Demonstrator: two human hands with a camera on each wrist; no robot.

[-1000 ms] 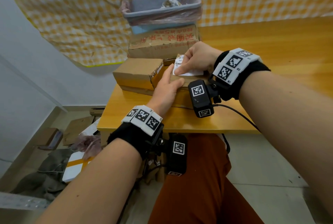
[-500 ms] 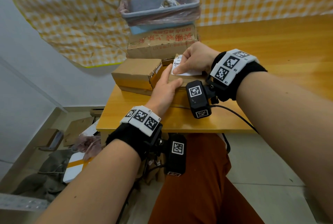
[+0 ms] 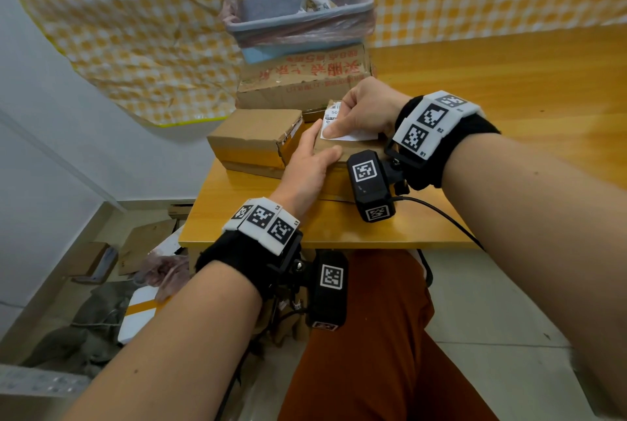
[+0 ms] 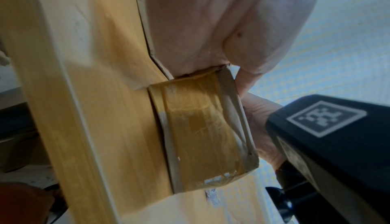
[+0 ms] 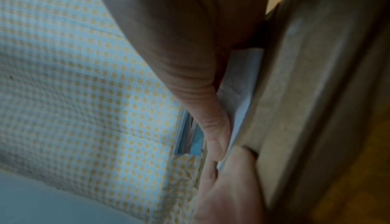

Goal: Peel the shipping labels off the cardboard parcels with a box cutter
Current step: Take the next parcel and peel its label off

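Note:
A small cardboard parcel (image 3: 356, 146) wrapped in brown tape (image 4: 200, 135) lies near the table's left end. My left hand (image 3: 307, 163) grips its near left corner, thumb on top. A white shipping label (image 3: 356, 136) lies on the parcel's top, and its printed part (image 3: 334, 112) shows past my fingers. My right hand (image 3: 363, 108) pinches the label, with the thumb (image 5: 217, 137) pressed flat on the paper (image 5: 242, 84) and the fingers curled behind it. No box cutter shows in any view.
A second parcel (image 3: 254, 135) sits just left of the held one. Behind them stands a bigger carton with red print (image 3: 302, 81), bearing a bag-lined blue bin (image 3: 298, 17). The wooden table (image 3: 509, 98) stretches right. Cardboard scraps and bags litter the floor (image 3: 101, 285) at left.

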